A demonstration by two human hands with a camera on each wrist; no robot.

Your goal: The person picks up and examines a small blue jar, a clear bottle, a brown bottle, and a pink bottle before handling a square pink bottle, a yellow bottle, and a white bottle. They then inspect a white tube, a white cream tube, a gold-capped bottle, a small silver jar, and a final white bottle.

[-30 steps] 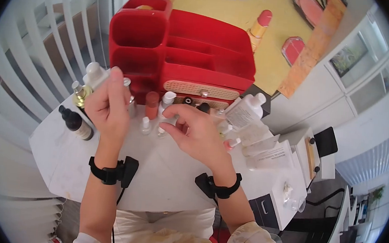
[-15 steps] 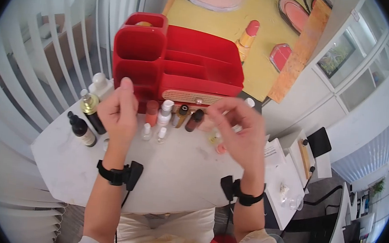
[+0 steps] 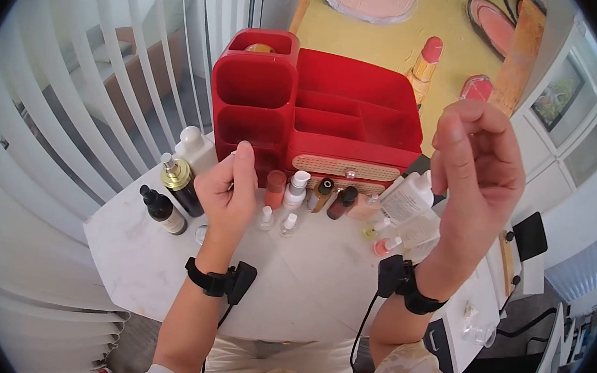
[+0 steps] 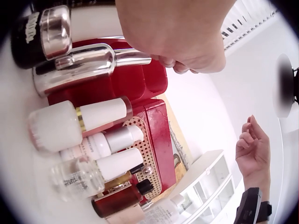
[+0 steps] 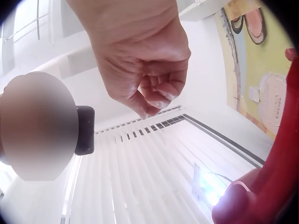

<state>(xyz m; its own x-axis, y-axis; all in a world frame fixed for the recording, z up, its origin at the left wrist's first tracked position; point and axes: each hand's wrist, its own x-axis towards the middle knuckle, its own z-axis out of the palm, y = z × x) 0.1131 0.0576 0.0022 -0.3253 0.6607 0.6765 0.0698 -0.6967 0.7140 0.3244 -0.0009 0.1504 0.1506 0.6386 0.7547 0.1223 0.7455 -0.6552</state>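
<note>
My left hand (image 3: pixel 228 195) is raised over the tabletop's left part, fingers curled and thumb pointing up; nothing shows in it. The left wrist view has this hand (image 4: pixel 175 35) above a silver bottle (image 4: pixel 77 67), its fingers mostly hidden. My right hand (image 3: pixel 483 168) is held high at the right, in front of the wall picture's lower edge. In the right wrist view that hand (image 5: pixel 145 60) has bent fingers and the thumb close to them, with no object visible. A red organizer (image 3: pixel 357 142) stands between and behind the hands.
Several bottles line the organizer's front, among them a dark red bottle (image 3: pixel 341 203) and a white pump bottle (image 3: pixel 297 190). Dark bottles (image 3: pixel 163 211) stand at the left, a large white bottle (image 3: pixel 409 197) at the right. Blinds hang left of the marble table (image 3: pixel 289 279).
The right hand has risen and moved right, away from the bottles. The left hand keeps its curled pose. The head view has shifted, so the organizer and table appear further right.
</note>
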